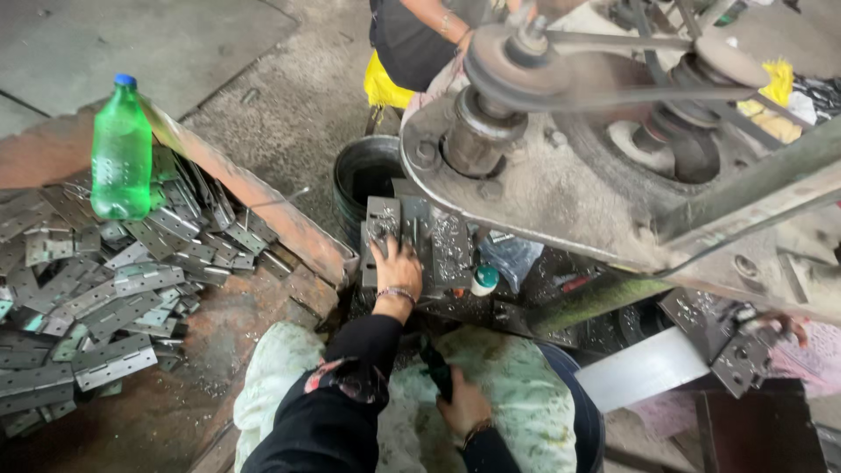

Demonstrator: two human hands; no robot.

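My left hand point(396, 267) lies flat on the metal plate point(382, 229) at the front edge of the press bed point(451, 250), fingers spread and pressing down, not closed around it, so the plate stays in place under the tool. The plate sits at the left end of the bed, just beside the black bucket point(366, 180), which stands behind it on the floor. My right hand point(462, 405) rests low on my lap and is closed around a dark handle point(436, 368); I keep it there to be away from the bed. A small bottle point(484, 279) with a green cap stands on the bed near my left hand. The belt wheel point(512, 61) hangs over the bed. Far left, hinges point(105, 289) lie in a heap on the rusty tray point(263, 197), in easy reach, with a green bottle point(121, 149) upright among them. Another person point(412, 39) stands behind the machine.
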